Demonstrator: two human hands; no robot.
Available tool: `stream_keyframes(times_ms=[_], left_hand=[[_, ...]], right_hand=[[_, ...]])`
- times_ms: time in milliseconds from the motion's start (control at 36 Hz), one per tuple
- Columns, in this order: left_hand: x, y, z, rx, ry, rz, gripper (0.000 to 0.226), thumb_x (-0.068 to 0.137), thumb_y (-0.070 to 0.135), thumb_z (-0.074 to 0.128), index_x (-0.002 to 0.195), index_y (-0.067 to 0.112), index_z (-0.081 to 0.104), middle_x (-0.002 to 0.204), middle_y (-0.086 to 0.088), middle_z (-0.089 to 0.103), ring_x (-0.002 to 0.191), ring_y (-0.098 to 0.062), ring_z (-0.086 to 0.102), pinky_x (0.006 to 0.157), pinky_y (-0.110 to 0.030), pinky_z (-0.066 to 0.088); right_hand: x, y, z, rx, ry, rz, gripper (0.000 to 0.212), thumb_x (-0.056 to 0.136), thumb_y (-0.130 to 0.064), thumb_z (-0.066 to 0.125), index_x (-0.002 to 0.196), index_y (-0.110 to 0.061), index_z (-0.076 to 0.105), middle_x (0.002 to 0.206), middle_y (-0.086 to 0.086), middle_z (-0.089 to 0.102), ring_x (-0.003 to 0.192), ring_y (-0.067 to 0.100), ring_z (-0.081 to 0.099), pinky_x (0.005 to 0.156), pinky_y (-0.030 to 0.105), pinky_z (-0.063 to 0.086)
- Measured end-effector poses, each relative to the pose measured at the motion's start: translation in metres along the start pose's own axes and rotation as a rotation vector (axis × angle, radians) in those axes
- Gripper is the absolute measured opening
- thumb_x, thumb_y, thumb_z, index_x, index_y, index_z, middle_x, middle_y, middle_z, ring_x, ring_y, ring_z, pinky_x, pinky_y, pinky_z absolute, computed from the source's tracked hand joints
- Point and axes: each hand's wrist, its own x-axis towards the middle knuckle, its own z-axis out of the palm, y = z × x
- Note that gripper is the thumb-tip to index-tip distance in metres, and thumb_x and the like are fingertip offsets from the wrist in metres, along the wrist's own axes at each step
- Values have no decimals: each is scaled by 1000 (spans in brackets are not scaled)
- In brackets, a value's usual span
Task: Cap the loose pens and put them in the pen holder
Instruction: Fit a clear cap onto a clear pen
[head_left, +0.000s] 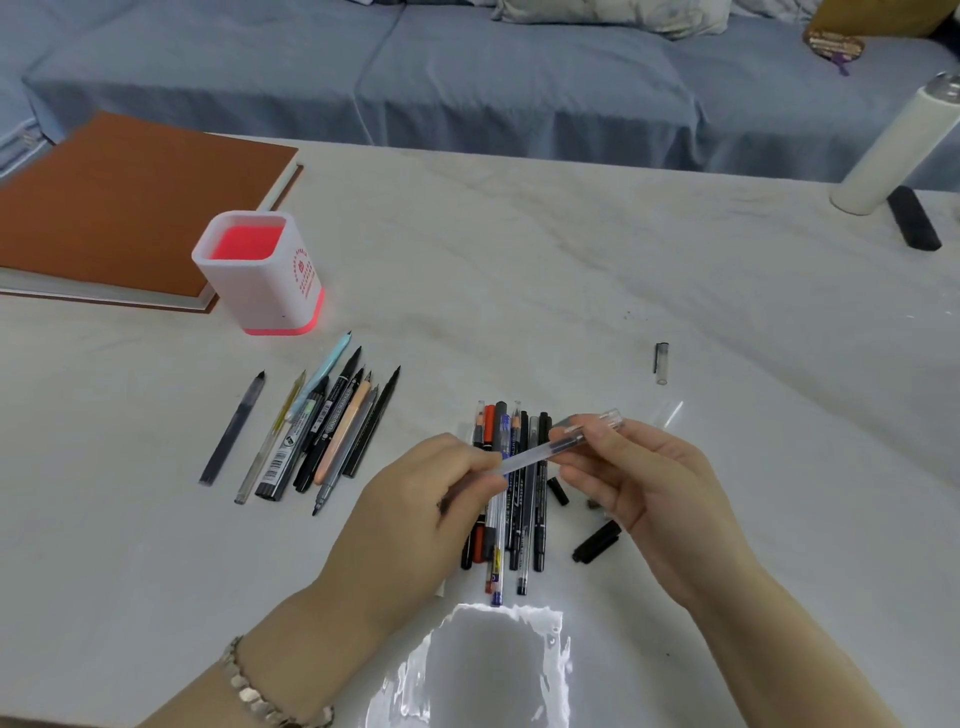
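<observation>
left hand (415, 499) grips clear pen (540, 451) by the barrel | right hand (649, 483) pinches its far end | both above a bunch of pens (524, 519) on the desk (571, 260) | uncapped pens (322, 431) fanned to the left | pen holder (260, 291) upright beside brown notebook (119, 208) | black cap (596, 541) lying near right hand

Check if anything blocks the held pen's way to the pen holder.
Nothing visible does. Loose pens lie flat between the held pen and the pen holder, below a lifted path; its mouth is open.
</observation>
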Motion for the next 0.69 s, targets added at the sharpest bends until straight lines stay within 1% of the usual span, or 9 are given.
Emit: stream_keyframes(times_ms=[111,250,333,444,500,556,583,639,694], left_hand=[[3,2,3,29,53,56,24,84,33,52,89,16,68,74,6,59,68,-10,54,61,-19,44],[3,4,6,45,94,76,21,83,26,57,88,10,70,72,3,59,63,-8,52,57,-16,42],[2,4,9,42,124,58,20,82,26,58,87,10,70,67,1,56,59,-8,49,55,-15,41],[5,6,8,-50,150,-42,12,76,22,67,79,11,71,62,5,49,58,-5,47,55,-7,34],[7,9,4,-88,148,-60,9,73,17,68,78,12,72,61,4,50,60,-4,49,56,-6,35],[10,11,0,-175,156,-108,5,69,14,72,73,16,73,62,0,54,60,-2,52,56,-8,38],[12,12,-1,-239,168,-151,10,67,11,75,69,20,72,64,3,56,58,-1,52,55,-9,38],[14,12,-4,-368,191,-256,24,62,-1,78,60,22,71,59,9,58,53,0,51,55,-13,42],[13,13,-5,-448,197,-324,25,58,-5,78,55,19,70,54,8,56,52,-4,52,57,-20,46]], right_hand=[[1,0,-1,32,9,6,24,63,-20,60,79,-3,69,71,4,72,68,13,69,56,16,53],[1,4,-1,72,38,25,23,63,-19,60,78,-4,68,70,3,72,68,14,70,51,16,51],[0,7,0,47,53,4,17,67,-18,60,74,-5,69,70,3,72,68,14,69,51,15,51],[0,5,1,1,13,-62,17,64,-20,59,64,-9,73,67,4,71,66,12,68,53,14,52],[0,2,4,1,-1,-90,16,64,-18,59,63,-9,72,66,6,70,63,12,67,54,14,53],[1,0,7,-5,-23,-124,16,64,-17,58,63,-8,71,66,7,70,60,12,67,54,14,53],[0,-2,10,-10,-40,-144,16,65,-17,58,63,-8,72,67,8,70,61,13,67,55,14,53],[-1,-3,16,-22,-68,-184,17,66,-17,57,63,-9,72,69,9,71,65,15,69,59,16,55],[-2,-4,21,-23,-82,-204,16,66,-18,56,67,-7,68,70,8,72,70,19,71,64,20,57]])
